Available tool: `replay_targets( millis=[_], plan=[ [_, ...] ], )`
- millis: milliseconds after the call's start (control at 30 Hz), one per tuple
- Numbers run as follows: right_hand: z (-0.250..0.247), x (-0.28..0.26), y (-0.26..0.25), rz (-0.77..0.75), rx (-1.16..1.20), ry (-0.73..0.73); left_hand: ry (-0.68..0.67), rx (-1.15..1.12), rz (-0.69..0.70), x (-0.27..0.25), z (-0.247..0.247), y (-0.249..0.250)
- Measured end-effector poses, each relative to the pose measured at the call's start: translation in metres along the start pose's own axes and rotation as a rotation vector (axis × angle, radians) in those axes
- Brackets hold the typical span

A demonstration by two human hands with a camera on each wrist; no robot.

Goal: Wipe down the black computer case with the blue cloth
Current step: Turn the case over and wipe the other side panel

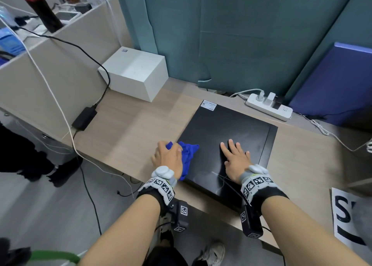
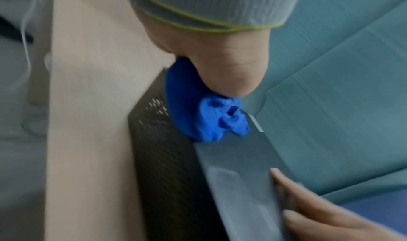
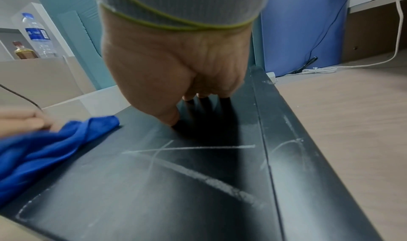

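Observation:
The black computer case point(image 1: 225, 137) lies flat on the wooden desk point(image 1: 130, 129), white chalk-like streaks point(image 3: 198, 173) across its near top panel. My left hand point(image 1: 168, 155) grips the bunched blue cloth point(image 1: 188, 151) at the case's left edge, where the cloth point(image 2: 198, 115) hangs over the perforated side point(image 2: 163, 157). My right hand point(image 1: 235, 159) lies flat with spread fingers on the case top, right of the cloth; its fingertips point(image 3: 191, 96) press the panel. The cloth point(image 3: 39, 149) is blurred in the right wrist view.
A white box point(image 1: 134, 74) stands at the desk's back left, a white power strip point(image 1: 268, 106) with plugs behind the case. A black power brick point(image 1: 84, 118) and cables hang at the desk's left edge. A blue panel point(image 1: 338, 84) leans at the right.

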State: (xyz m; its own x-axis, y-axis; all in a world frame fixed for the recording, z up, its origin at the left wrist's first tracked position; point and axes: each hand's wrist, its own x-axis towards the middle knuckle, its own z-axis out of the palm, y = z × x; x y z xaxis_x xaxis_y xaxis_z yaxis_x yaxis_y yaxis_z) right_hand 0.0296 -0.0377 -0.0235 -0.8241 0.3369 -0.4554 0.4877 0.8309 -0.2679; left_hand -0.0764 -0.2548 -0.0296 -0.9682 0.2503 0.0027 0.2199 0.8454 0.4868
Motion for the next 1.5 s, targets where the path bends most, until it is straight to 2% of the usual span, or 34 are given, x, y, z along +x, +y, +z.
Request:
replay_targets(
  millis=[33, 100, 167, 233, 300, 500, 567, 633, 767, 800, 900, 967, 1100, 1200, 1300, 1333, 1433, 1500],
  plan=[
    [0.000, 0.000, 0.001, -0.004, 0.007, 0.001, 0.060, 0.112, 0.016, 0.002, 0.000, -0.007],
    [-0.001, 0.002, 0.003, -0.025, 0.028, 0.001, 0.097, 0.229, 0.101, 0.002, -0.004, -0.013],
    [-0.003, 0.002, 0.007, -0.044, 0.058, 0.004, 0.066, 0.328, 0.215, 0.002, -0.002, -0.012],
    [-0.003, 0.000, 0.013, -0.058, 0.123, 0.017, -0.020, 0.413, 0.249, 0.000, 0.003, -0.009],
    [-0.002, -0.006, 0.022, -0.048, 0.194, 0.051, -0.090, 0.452, 0.279, -0.009, 0.010, 0.003],
    [0.003, -0.017, 0.038, -0.047, 0.235, 0.114, -0.226, 0.372, 0.654, -0.078, 0.047, 0.075],
    [0.003, -0.016, 0.045, -0.045, 0.222, 0.121, -0.252, 0.379, 0.726, -0.086, 0.052, 0.084],
    [0.004, -0.016, 0.052, -0.042, 0.218, 0.140, -0.213, 0.385, 0.696, -0.072, 0.047, 0.080],
    [0.009, -0.018, 0.065, -0.018, 0.244, 0.187, -0.168, 0.354, 0.341, -0.022, 0.029, 0.051],
    [0.011, -0.020, 0.067, -0.008, 0.254, 0.196, -0.156, 0.354, 0.297, -0.014, 0.027, 0.045],
    [0.014, -0.026, 0.071, 0.016, 0.274, 0.213, -0.115, 0.387, 0.280, -0.011, 0.033, 0.046],
    [0.013, -0.029, 0.076, 0.027, 0.249, 0.234, -0.116, 0.371, 0.330, -0.024, 0.041, 0.060],
    [0.014, -0.033, 0.087, 0.082, 0.211, 0.278, -0.167, 0.303, 0.566, -0.060, 0.064, 0.095],
    [0.016, -0.035, 0.093, 0.085, 0.252, 0.288, -0.284, 0.253, 0.765, -0.079, 0.074, 0.109],
    [0.017, -0.038, 0.097, 0.124, 0.360, 0.298, -0.419, 0.264, 0.922, -0.062, 0.068, 0.105],
    [0.018, -0.038, 0.099, 0.135, 0.386, 0.304, -0.433, 0.267, 0.913, -0.054, 0.065, 0.105],
    [0.020, -0.041, 0.104, 0.129, 0.429, 0.285, -0.369, 0.248, 0.746, -0.045, 0.063, 0.112],
    [0.020, -0.043, 0.107, 0.120, 0.469, 0.257, -0.343, 0.262, 0.749, -0.055, 0.066, 0.121]
  ],
)
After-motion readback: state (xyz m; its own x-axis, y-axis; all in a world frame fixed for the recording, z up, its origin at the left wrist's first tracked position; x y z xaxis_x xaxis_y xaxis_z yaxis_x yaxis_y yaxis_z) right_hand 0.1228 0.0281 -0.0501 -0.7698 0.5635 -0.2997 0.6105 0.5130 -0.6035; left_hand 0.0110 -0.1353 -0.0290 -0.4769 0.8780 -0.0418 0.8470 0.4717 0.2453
